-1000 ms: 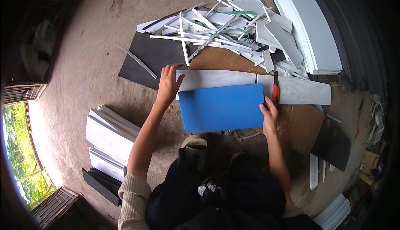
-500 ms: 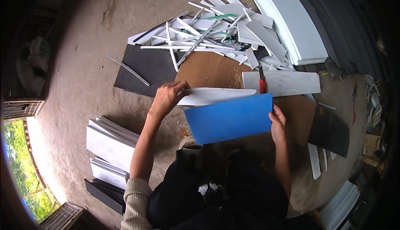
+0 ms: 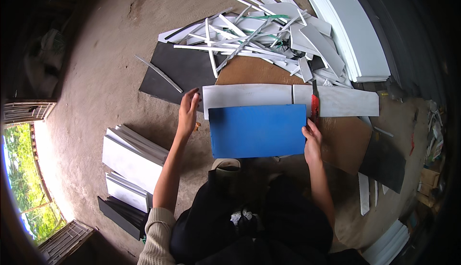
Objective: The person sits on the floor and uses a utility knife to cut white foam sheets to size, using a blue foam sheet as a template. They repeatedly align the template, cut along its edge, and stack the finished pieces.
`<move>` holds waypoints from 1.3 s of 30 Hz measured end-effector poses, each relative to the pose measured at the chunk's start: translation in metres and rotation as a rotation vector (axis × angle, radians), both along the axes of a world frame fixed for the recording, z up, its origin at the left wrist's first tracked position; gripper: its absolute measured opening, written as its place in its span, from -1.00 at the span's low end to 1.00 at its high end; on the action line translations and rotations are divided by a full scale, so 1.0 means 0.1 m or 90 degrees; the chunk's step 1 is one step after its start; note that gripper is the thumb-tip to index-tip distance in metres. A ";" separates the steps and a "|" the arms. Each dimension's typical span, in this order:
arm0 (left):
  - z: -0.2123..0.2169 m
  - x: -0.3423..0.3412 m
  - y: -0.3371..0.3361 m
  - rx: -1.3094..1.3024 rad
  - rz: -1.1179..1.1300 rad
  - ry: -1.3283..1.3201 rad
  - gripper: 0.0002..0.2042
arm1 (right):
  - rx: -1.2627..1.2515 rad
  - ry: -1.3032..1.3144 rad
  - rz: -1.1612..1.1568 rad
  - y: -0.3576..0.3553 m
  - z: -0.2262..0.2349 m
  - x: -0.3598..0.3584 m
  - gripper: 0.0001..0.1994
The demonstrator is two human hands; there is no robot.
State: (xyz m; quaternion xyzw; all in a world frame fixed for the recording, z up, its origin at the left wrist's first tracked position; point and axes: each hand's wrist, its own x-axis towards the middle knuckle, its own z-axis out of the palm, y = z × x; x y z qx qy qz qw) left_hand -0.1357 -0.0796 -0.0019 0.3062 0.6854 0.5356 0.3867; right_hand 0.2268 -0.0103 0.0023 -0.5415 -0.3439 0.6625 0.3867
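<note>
My right hand [image 3: 313, 145] grips the right edge of a flat blue rectangular panel [image 3: 258, 131], thumb on its face. Off the panel's left end, my left hand [image 3: 190, 109] is raised with its fingers apart and nothing in them. Beyond the blue panel, a white foam-like board piece [image 3: 249, 94] lies on the brown board [image 3: 259, 73], its right end against a second white piece [image 3: 348, 101]. A red-handled cutter [image 3: 315, 105] rests across that second piece, close to my right hand. The blue panel covers the near part of the first white piece.
A heap of white offcut strips [image 3: 254, 37] lies at the far side over a black sheet [image 3: 177, 68]. Stacked white panels [image 3: 132, 159] and black panels [image 3: 120, 217] stand on the floor at the left. Long white boards [image 3: 343, 25] lean at the far right.
My left hand has let go of the white piece, which now lies flat against the other one. The blue panel has levelled out in my right hand.
</note>
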 end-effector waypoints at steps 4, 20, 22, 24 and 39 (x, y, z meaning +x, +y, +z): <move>0.08 0.25 -0.46 -0.139 -0.114 0.152 -0.55 | -0.012 -0.009 0.013 0.07 -0.08 -0.23 -0.62; -0.10 0.14 -0.16 -0.066 0.015 0.128 -0.45 | 0.309 -0.583 0.079 0.30 -0.33 -0.64 -0.72; -0.09 0.12 -0.11 -0.065 0.010 0.150 -0.45 | 0.281 -0.572 0.096 0.31 -0.35 -0.62 -0.68; -0.13 0.10 -0.10 -0.082 -0.010 0.202 -0.43 | 0.287 -0.596 0.114 0.29 -0.32 -0.69 -0.66; 0.18 0.11 -0.15 0.052 -0.139 -0.211 -0.55 | 0.037 -0.171 0.195 0.48 -0.03 -0.43 -0.49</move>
